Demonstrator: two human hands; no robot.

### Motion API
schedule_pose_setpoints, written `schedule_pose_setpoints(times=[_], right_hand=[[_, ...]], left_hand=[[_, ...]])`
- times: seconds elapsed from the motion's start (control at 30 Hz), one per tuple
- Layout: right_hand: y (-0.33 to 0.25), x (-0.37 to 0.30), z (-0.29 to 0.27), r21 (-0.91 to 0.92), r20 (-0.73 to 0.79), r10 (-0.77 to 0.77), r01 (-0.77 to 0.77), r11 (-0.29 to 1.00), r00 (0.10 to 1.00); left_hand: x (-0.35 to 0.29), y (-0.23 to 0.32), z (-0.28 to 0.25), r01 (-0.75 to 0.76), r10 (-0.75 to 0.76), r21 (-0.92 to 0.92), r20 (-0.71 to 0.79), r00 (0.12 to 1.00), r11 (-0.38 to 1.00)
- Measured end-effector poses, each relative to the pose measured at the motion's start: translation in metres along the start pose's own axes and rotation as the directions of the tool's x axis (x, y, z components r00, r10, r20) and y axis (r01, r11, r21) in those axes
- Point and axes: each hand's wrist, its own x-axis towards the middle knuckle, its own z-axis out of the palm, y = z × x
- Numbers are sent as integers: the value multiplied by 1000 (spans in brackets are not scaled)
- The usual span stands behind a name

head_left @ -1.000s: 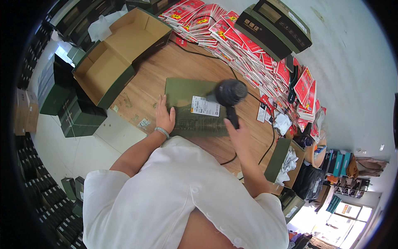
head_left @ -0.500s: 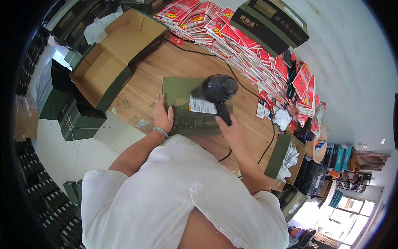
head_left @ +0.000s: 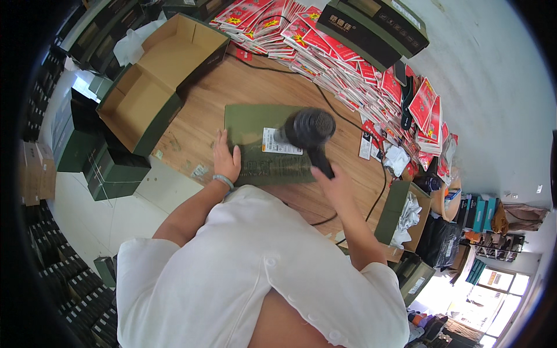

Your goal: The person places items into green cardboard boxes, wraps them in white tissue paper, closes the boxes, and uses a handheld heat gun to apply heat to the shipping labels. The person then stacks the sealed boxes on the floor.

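Observation:
A green shoebox-like carton [head_left: 249, 124] lies flat on the wooden table in front of me, with a white printed label [head_left: 281, 141] on its top. Against the carton's left edge rests my left hand [head_left: 227, 159], fingers stretched out and holding nothing. My right hand [head_left: 333, 181] is wrapped round the handle of a black hair dryer [head_left: 310, 129]. The dryer's body hangs over the carton's right part, its nozzle pointing left toward the label and its round rear grille facing up. It hides the carton's upper right corner. The dryer looks slightly blurred.
An open, cardboard-lined box [head_left: 142, 95] stands at the table's left. Red printed packets [head_left: 325, 64] pile along the far edge, beside dark green boxes [head_left: 371, 32]. A black cable [head_left: 348, 122] crosses the table on the right. Near my right elbow, a green box [head_left: 406, 220] holds crumpled paper.
My right hand and the hair dryer have shifted slightly to the right and down. My left hand stays at the carton's left edge. The whole view has moved a little.

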Motion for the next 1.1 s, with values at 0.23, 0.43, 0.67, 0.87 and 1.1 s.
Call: schedule_pose_setpoints(times=[0.23,0.43,0.67,0.87,1.1], right_hand=[[22,15,-25,47,-30,176,-175,983,984],[29,-24,-46,39,63,102,-105,994,993],[25,22,-22,20,-20,125,-124,992,992],[14,-4,-32,-79,51,94,-90,993,994],[-15,-1,-10,-26,139,103,-101,995,985]], left_hand=[[0,2,1,10,-10,19,5,1000,1000],[-1,-4,3,2,-2,34,-12,1000,999],[1,4,0,22,-23,19,17,1000,1000],[-1,-2,4,-10,11,36,-14,1000,999],[1,1,0,23,-23,35,-6,1000,999]])
